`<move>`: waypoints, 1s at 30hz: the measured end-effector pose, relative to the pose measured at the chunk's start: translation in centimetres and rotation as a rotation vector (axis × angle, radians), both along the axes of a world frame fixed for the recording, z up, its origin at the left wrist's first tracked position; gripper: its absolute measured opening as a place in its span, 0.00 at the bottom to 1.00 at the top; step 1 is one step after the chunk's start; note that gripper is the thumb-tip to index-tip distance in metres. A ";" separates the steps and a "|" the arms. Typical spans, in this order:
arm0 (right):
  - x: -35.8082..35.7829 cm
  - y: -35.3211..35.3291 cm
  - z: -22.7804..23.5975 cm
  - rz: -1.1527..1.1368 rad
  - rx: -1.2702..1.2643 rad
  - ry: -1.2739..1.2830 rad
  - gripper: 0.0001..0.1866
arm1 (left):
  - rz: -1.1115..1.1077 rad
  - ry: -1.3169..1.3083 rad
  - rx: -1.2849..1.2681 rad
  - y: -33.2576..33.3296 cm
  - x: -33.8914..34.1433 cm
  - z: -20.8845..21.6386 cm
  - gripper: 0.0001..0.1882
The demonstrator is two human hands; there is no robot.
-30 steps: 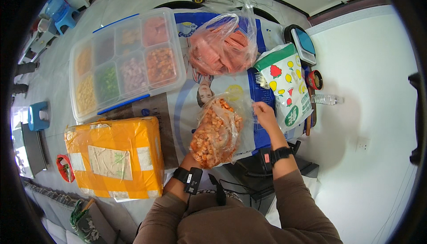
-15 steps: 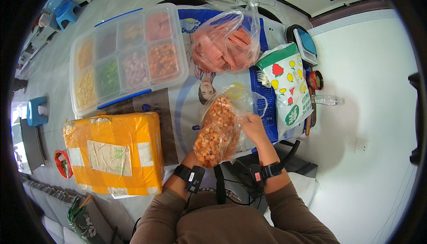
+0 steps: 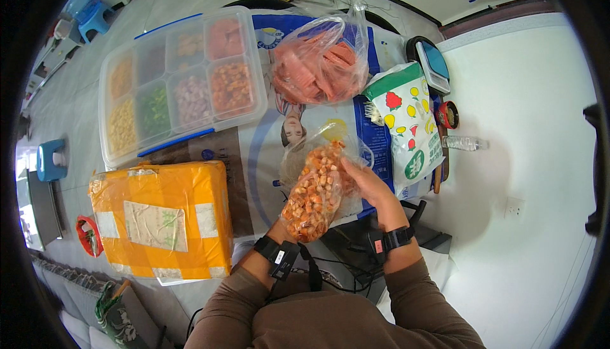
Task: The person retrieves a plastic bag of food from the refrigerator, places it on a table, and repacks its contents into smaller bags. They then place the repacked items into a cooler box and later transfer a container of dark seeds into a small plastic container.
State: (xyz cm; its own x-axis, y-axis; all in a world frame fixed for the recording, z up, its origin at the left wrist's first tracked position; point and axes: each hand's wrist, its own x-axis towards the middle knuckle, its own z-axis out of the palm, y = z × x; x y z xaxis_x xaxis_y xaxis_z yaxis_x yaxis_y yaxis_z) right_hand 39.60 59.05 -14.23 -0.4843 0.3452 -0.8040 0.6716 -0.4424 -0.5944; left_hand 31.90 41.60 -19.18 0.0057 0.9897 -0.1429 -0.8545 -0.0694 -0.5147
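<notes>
A clear plastic bag of orange diced cubes is upright in front of me, leaning slightly to the right. My left hand holds it low on its left side; the fingers are mostly hidden behind the bag. On the upper right side of the bag, my right hand is closed round the plastic, its fingertips partly behind the film. The bag's loose mouth spreads out above the cubes. Beyond lies a clear bag of pink meat slices.
A lidded, clear compartment box of sorted chopped foods is at the far left. Nearer stands a taped yellow carton. To the right are a fruit-patterned packet, a scale, a red tin and a plastic bottle.
My right hand has moved from the bag's loose edge onto its side, with the fingers turned further round it. The cubes now sit in a narrower, more upright column.
</notes>
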 end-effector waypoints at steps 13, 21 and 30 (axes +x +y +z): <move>0.9 -0.1 -0.8 -0.112 0.054 0.172 0.20 | -0.059 0.219 -0.351 0.5 0.1 -0.1 0.25; 0.2 -1.3 -0.5 -0.253 0.169 0.063 0.23 | -0.164 0.598 -0.659 2.0 1.1 2.9 0.18; -0.6 -0.5 -0.7 0.209 0.717 -0.028 0.18 | -0.029 0.672 -0.573 1.9 1.3 5.9 0.12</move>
State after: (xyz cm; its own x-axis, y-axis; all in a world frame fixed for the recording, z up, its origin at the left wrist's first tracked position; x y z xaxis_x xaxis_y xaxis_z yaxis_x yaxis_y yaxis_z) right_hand 39.03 58.54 -14.89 -0.5803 0.6922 -0.4291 0.7181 0.1863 -0.6705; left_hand 33.17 43.46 -13.31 -0.2339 0.7659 -0.5989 -0.9694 -0.1364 0.2041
